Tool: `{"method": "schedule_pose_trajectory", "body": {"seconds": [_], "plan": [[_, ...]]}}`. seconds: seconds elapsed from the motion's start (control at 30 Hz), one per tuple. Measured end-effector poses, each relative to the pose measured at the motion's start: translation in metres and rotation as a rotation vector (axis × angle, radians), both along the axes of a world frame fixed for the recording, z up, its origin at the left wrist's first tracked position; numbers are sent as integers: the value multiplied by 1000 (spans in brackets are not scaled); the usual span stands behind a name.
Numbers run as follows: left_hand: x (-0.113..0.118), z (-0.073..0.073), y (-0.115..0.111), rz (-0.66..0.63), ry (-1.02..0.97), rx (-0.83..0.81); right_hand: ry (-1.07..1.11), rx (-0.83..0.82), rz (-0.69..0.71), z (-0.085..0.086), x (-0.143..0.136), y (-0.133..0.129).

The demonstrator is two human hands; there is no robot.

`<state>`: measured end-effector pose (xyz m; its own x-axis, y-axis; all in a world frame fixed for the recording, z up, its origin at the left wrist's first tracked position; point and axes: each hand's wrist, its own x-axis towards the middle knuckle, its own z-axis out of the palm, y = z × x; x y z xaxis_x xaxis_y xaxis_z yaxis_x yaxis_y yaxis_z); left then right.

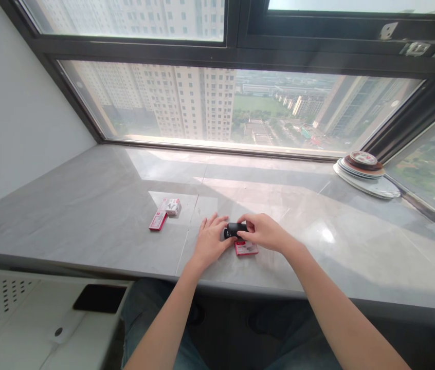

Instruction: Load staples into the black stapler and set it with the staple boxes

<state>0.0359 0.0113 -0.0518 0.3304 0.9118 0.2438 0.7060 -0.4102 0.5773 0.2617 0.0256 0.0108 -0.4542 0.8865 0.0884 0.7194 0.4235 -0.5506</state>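
Observation:
A small black stapler [236,229] lies on the grey counter near its front edge. My right hand [266,231] grips its right end between thumb and fingers, hiding part of it. On the other side, my left hand [212,240] rests with its fingers spread on the counter, its thumb and index finger close around the stapler's left end. Whether they press on it I cannot tell. Just in front of the stapler lies a small red and white box [246,248], partly covered by my right hand and the stapler.
To the left lie a red and white box [158,220] and a whiter box [173,206] touching it. Stacked plates [367,177] stand at the far right by the window. A dark phone [101,298] lies on a white surface [20,318] below left.

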Motion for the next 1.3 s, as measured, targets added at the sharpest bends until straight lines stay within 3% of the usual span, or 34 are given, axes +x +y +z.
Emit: {"method": "schedule_pose_trajectory", "body": {"seconds": [0.1, 0.2, 0.27, 0.37, 0.4, 0.47, 0.6, 0.7, 0.97, 1.3], "plan": [[2, 3, -6, 42, 2, 38, 61, 2, -76, -6, 14, 0], [12, 9, -17, 110, 31, 90, 163, 38, -319, -26, 30, 1], [22, 14, -27, -19, 73, 99, 244, 20, -469, -41, 39, 2], [31, 23, -37, -385, 109, 60, 335, 14, -605, -58, 47, 2], [30, 25, -38, -451, 104, 44, 350, 16, -627, -60, 49, 1], [22, 28, -37, -432, 88, 20, 363, -2, -643, -62, 50, -1], [-12, 32, -25, -169, 102, -19, 394, -44, -610, -60, 43, -15], [-27, 32, -17, -127, 103, -49, 395, -61, -556, -58, 29, -28], [-6, 34, -17, -189, 11, -106, 272, 3, -549, -49, -17, -48], [-4, 26, -25, -214, -59, -124, 255, 20, -624, -50, -25, -52]]}}
